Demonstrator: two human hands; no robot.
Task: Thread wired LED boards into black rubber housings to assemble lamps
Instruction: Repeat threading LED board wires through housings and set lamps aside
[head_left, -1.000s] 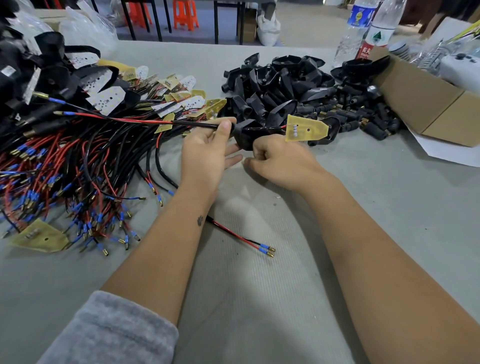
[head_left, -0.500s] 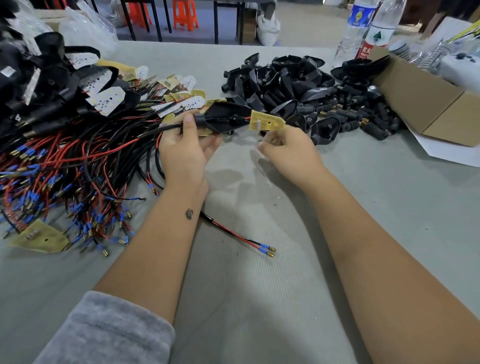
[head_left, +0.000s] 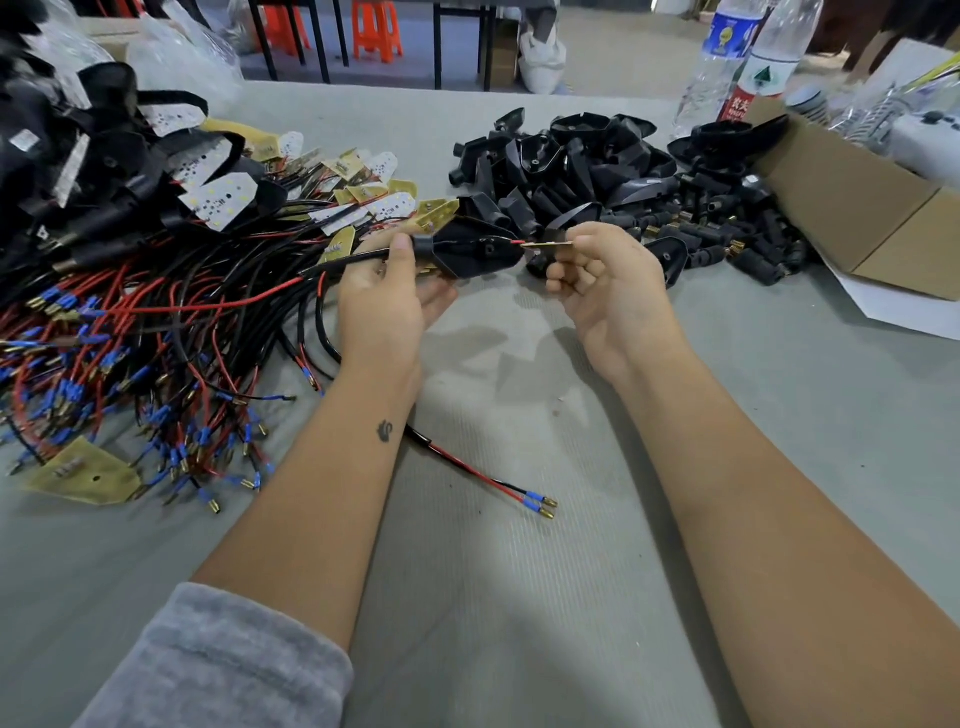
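My left hand (head_left: 387, 299) grips a black rubber housing (head_left: 470, 250) by its narrow neck, thumb on top. A red and black wire pair runs through the housing and trails under my left forearm to blue-capped terminals (head_left: 540, 506). My right hand (head_left: 605, 283) pinches the yellow LED board (head_left: 545, 244), seen edge-on, just right of the housing's open mouth. A short red wire joins board and housing.
A tangle of wired LED boards (head_left: 171, 338) lies at the left, with finished black lamps (head_left: 78, 171) behind it. Loose black housings (head_left: 597, 171) are heaped at centre back. A cardboard box (head_left: 857, 208) and two water bottles (head_left: 737, 62) stand at the right.
The wires have been drawn through the housing, bringing the board close to its mouth. The board has turned from flat-on to edge-on, and both hands have risen slightly off the table.
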